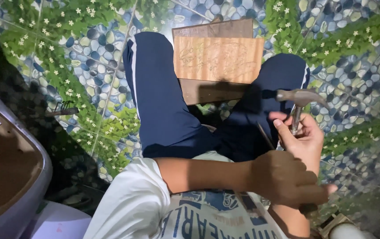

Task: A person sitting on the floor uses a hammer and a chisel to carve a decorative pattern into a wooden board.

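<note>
I sit with my knees apart in navy trousers. A wooden board with a faint carved outline leans between them. My right hand grips the metal shaft of a hammer just under its head, above my right thigh. My left arm crosses my body, and my left hand is closed low on the hammer's handle, whose end shows below the fist. A thin dark rod slants up beside my left hand; I cannot tell whether that hand holds it.
A white plastic tub with a brown inside stands at my left. A small dark object lies on the floor, which is tiled with a pebble and green-leaf pattern. Dark shadow covers the far left.
</note>
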